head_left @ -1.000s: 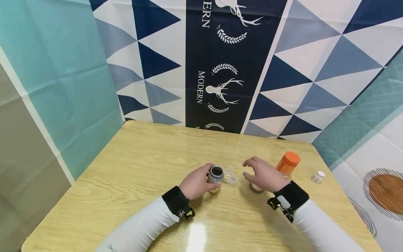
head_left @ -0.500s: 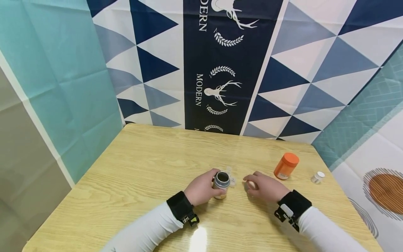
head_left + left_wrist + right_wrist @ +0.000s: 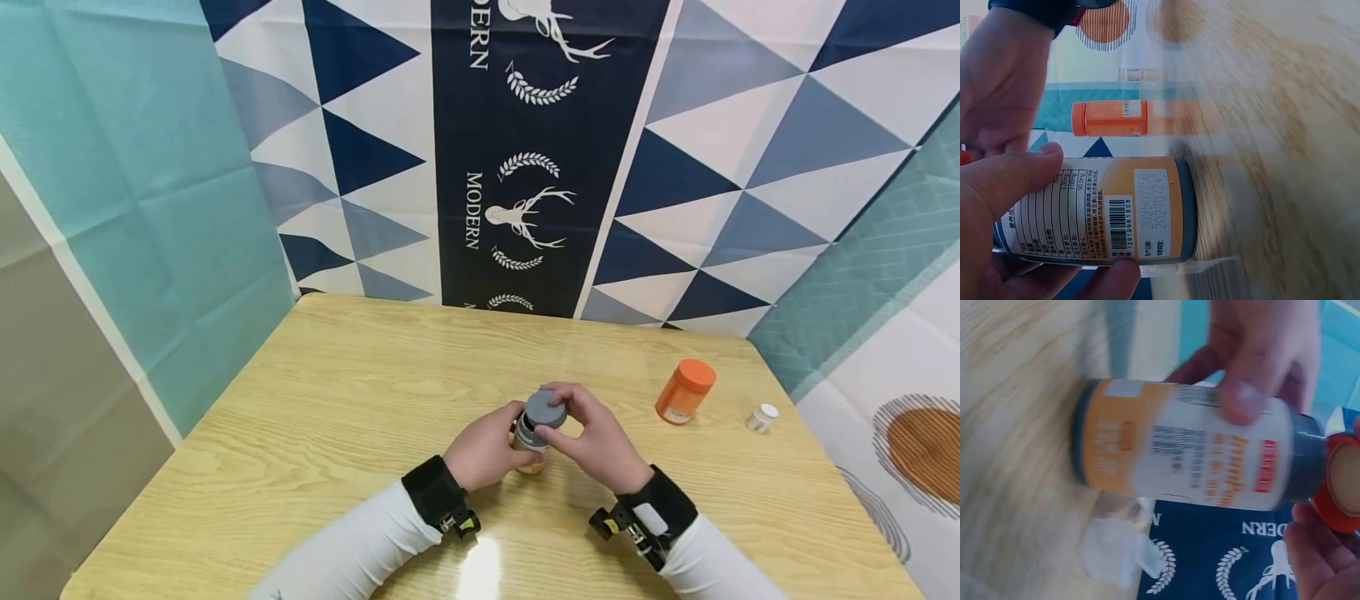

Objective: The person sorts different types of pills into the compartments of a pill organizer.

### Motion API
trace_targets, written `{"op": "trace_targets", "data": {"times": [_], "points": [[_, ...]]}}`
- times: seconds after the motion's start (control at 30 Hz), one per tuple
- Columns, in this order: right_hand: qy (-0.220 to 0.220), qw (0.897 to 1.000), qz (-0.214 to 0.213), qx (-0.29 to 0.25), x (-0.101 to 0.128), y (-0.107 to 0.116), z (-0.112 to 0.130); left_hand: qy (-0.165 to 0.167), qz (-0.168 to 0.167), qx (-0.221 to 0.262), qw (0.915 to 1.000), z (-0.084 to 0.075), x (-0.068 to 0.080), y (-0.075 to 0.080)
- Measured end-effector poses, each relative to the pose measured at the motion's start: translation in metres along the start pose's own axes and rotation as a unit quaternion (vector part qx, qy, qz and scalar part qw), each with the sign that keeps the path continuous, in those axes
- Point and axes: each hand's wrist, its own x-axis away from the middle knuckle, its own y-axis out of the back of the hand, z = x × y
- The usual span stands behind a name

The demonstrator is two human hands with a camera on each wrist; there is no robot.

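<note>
My left hand (image 3: 480, 450) grips a pill bottle (image 3: 1110, 212) with a white and orange label and dark grey ends, thumb on one side and fingers on the other. It stands upright on the table. My right hand (image 3: 600, 437) pinches a round cap (image 3: 546, 408), grey on top, at its edges. The cap hangs tilted over the bottle's mouth, covering part of it. In the right wrist view, the cap's inside (image 3: 1346, 478) looks red with a pale liner. Behind the bottle lies a clear plastic pill box (image 3: 1113, 550), blurred there and hidden in the head view.
An orange jar (image 3: 686, 392) with an orange lid stands at the right of the wooden table (image 3: 360, 375). Farther right is a small white bottle (image 3: 762, 418). Patterned cloth hangs behind the table.
My right hand has reached down to the table at right, picked up the cap and brought it left over the bottle. My left hand, holding the bottle, has shifted slightly right.
</note>
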Motion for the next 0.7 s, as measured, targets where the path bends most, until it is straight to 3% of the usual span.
{"op": "trace_targets", "data": {"times": [0.17,0.4,0.7], "points": [[-0.015,0.999,0.022,0.033,0.0087,-0.0022,-0.0033,0.002,0.012,0.008,0.9999,-0.0059,0.0004,-0.0027],[0.038,0.993,0.071,0.087,0.0074,0.0021,-0.0004,-0.005,0.008,-0.005,0.9999,-0.0078,0.0002,-0.0027],[0.060,0.980,0.071,0.177,0.0036,0.0059,0.0026,0.015,0.015,0.012,0.9997,-0.0086,-0.0061,-0.0085]]}}
